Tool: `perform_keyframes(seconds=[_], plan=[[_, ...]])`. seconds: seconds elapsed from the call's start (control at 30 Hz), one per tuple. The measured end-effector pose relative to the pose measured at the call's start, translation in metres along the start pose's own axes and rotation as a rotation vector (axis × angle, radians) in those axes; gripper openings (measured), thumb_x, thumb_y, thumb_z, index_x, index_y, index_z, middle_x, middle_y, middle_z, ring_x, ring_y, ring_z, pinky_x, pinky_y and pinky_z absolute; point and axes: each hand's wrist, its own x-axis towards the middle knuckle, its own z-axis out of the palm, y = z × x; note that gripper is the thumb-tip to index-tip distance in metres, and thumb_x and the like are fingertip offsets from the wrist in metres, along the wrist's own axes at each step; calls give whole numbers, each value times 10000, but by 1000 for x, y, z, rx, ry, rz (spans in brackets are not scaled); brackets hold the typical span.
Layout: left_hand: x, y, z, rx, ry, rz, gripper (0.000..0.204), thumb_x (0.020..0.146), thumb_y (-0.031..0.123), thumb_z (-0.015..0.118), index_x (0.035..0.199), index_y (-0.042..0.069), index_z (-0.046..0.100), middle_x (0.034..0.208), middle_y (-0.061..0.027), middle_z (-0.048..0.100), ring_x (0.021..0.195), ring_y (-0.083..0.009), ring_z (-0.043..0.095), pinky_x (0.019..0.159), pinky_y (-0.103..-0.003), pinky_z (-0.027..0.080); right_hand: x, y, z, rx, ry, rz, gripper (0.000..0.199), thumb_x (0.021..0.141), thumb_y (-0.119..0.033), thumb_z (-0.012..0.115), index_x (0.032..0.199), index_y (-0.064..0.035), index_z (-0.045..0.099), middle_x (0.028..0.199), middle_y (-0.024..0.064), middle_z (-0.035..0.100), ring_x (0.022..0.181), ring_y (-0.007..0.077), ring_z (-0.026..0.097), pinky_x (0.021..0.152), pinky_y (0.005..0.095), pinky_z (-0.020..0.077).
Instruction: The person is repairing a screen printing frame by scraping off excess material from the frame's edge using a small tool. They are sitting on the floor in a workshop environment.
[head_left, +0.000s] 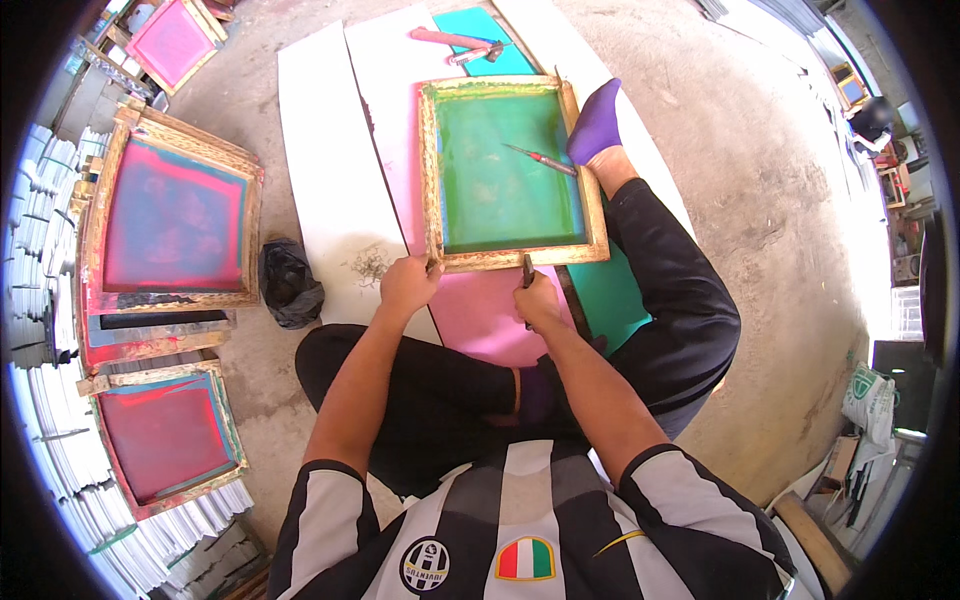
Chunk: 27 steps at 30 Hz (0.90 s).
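A wooden screen-printing frame (436, 170) with green mesh (500, 200) lies flat in front of me. My left hand (408, 284) is closed around its near left corner. In my right hand (541, 300) is a dark metal hand tool (528, 264), its upper end against the frame's near rail; the fist hides most of it, so its exact kind does not show. A thin pointed tool with a red handle (552, 162) rests on the mesh near the right rail. My foot in a purple sock (597, 122) presses beside the frame's right side.
White boards (325, 150), a pink sheet (485, 315) and teal sheets (612, 300) lie beneath. Beyond the frame are a hammer (478, 54) and a long red piece (438, 38). Left stand more screen frames (250, 220), a black plastic bag (290, 285) and stacked paper (35, 230).
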Motion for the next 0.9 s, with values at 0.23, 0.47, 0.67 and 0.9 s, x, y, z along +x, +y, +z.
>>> perform_keyframes(seconds=[0.23, 0.47, 0.67, 0.9], plan=[[-15, 10, -7, -49, 206, 106, 267, 864, 307, 750, 1032, 100, 766, 947, -129, 741, 838, -345, 717, 717, -457, 566, -30, -11, -3, 128, -238, -151, 181, 839, -128, 587, 942, 14, 634, 748, 186, 700, 619, 280, 712, 604, 416, 571], [-28, 15, 4, -110, 253, 527, 181, 884, 239, 731, 1017, 128, 784, 979, -79, 759, 840, -316, 719, 731, -435, 578, -59, -35, 21, 156, -464, -260, 197, 824, -103, 633, 962, 37, 635, 745, 157, 692, 592, 242, 691, 573, 383, 561], [-28, 8, 1, -60, 147, 419, 166, 898, 224, 707, 1010, 134, 790, 967, -86, 765, 848, -325, 720, 746, -436, 579, -61, -44, 19, 222, -576, -170, 277, 790, -40, 680, 1040, 78, 658, 762, 149, 695, 602, 227, 688, 565, 360, 554], [-26, 5, -2, -104, 41, 289, 159, 897, 217, 696, 998, 142, 793, 929, -112, 761, 855, -335, 723, 760, -444, 575, -62, -49, 15, 295, -613, -130, 396, 748, 19, 696, 1135, 104, 674, 794, 156, 690, 580, 226, 669, 525, 349, 533]])
